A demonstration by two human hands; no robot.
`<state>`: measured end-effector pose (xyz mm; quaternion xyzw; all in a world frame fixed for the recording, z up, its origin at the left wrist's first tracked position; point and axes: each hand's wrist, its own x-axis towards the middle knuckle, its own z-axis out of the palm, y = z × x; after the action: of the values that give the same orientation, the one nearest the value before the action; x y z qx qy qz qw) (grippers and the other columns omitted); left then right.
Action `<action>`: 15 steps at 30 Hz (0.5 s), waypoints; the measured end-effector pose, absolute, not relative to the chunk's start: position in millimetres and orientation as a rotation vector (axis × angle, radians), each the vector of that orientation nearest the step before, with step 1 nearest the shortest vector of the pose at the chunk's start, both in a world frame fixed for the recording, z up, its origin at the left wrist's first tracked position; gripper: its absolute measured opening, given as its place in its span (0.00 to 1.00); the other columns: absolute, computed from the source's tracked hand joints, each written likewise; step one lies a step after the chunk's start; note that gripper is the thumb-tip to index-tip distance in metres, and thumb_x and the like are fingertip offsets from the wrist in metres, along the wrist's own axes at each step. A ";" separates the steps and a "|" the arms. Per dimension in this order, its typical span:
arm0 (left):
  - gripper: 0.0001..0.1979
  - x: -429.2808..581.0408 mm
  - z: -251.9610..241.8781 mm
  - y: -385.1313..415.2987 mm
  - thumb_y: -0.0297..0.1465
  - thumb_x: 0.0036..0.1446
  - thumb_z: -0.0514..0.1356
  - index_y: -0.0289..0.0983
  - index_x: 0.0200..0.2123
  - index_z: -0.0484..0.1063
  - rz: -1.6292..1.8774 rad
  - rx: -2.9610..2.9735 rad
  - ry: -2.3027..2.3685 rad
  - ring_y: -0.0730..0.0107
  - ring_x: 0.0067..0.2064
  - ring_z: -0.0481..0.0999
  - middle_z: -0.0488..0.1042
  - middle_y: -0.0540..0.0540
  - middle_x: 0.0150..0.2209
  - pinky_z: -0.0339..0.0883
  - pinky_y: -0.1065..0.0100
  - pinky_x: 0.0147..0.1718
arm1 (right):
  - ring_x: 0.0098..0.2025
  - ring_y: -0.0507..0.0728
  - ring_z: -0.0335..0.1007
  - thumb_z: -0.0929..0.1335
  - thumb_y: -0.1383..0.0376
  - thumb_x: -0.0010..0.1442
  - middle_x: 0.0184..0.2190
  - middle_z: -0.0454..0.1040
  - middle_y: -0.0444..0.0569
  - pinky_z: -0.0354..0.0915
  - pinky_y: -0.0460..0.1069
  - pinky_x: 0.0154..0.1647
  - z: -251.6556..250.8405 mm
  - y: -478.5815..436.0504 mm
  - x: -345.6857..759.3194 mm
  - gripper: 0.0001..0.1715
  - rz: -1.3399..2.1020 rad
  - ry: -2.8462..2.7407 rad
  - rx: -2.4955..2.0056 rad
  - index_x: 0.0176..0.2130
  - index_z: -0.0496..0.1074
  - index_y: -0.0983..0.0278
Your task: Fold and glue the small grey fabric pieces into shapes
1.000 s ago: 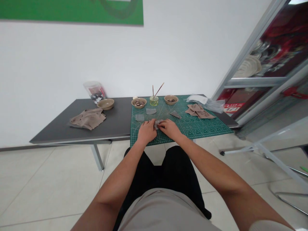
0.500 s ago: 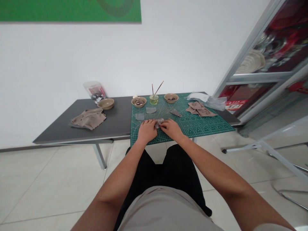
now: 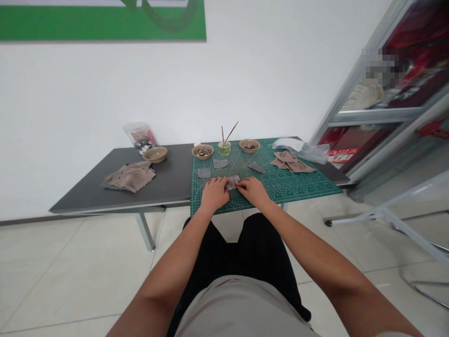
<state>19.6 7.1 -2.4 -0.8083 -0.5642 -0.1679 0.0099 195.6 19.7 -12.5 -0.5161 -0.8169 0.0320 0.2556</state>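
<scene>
A small crumpled, greyish translucent piece (image 3: pixel 232 182) lies on the green cutting mat (image 3: pixel 298 186) near its front edge. From the left, my left hand (image 3: pixel 215 193) holds its edge with bent fingers. My right hand (image 3: pixel 253 189) pinches the right edge between thumb and fingers. Beyond my hands are two flat translucent squares, one to the left (image 3: pixel 204 173) and one farther back (image 3: pixel 220 163). A darker folded piece (image 3: pixel 257 167) rests to the right of them.
Behind stand a bowl of small pieces (image 3: pixel 202 151), a glass jar with two sticks (image 3: pixel 224 148) and another bowl (image 3: pixel 249 146). Brown cloths lie left (image 3: pixel 130 176) and right (image 3: pixel 292 161), near a plastic bag (image 3: pixel 312 152), a bowl (image 3: pixel 155 154) and a clear tub (image 3: pixel 138 136).
My right hand has shifted slightly right, and more of the crumpled piece shows between my hands. The camera view has tilted slightly upward.
</scene>
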 end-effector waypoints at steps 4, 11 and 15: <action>0.14 18.5 -2.7 8.0 0.29 0.61 0.52 0.41 0.49 0.69 -0.532 -2.543 -1.757 0.57 0.51 0.69 0.74 0.44 0.50 0.61 0.57 0.51 | 0.43 0.59 0.70 0.67 0.65 0.63 0.38 0.80 0.51 0.61 0.53 0.49 -10.7 16.0 182.4 0.10 0.051 -2.262 -1.411 0.37 0.80 0.62; 0.21 16.8 -3.5 8.4 0.29 0.62 0.51 0.44 0.57 0.66 -0.579 -2.563 -1.745 0.56 0.52 0.68 0.74 0.45 0.53 0.61 0.56 0.51 | 0.43 0.58 0.71 0.68 0.65 0.62 0.38 0.80 0.51 0.61 0.52 0.50 -14.8 28.0 194.8 0.08 0.107 -2.268 -1.324 0.38 0.79 0.63; 0.18 16.6 -7.5 9.2 0.35 0.64 0.50 0.45 0.54 0.70 -0.587 -2.564 -1.723 0.54 0.55 0.67 0.71 0.46 0.57 0.60 0.54 0.54 | 0.44 0.59 0.71 0.68 0.66 0.62 0.39 0.80 0.51 0.62 0.53 0.50 -16.2 32.2 198.7 0.08 0.110 -2.226 -1.354 0.37 0.79 0.63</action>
<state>16.6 9.2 -7.5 -0.8155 -0.5479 -0.1866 -0.0014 198.7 32.2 -16.2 -0.5007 -0.8235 0.0405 0.2636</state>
